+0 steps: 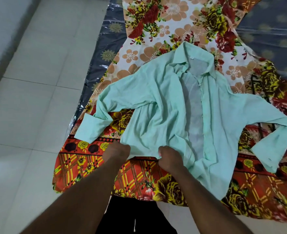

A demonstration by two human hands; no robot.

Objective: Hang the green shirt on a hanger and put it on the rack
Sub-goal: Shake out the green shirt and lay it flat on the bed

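From the head view I see the green shirt (173, 105) spread face-up and unbuttoned on a floral bedsheet (156, 24) that covers a mattress on the tiled floor (29, 81). Its collar points toward one o'clock, one cuffed sleeve trails to nine o'clock and the other to four o'clock. My left hand (116, 153) and right hand (170, 159) sit at six o'clock of the shirt, side by side along its hem; each grip is clenched on the hem fabric, knuckles up. No hanger and no rack show anywhere in this view, so I judge the task to be at its very start, with the shirt only being straightened or gathered. The risks I see from here: lifting by the hem alone would let the open front panels and loose sleeves flop and tangle, making the shoulders hard to find for a hanger. The thin cloth is already creased and could bunch further under a tight grip. A pull could also drag the loose bedsheet along with it.
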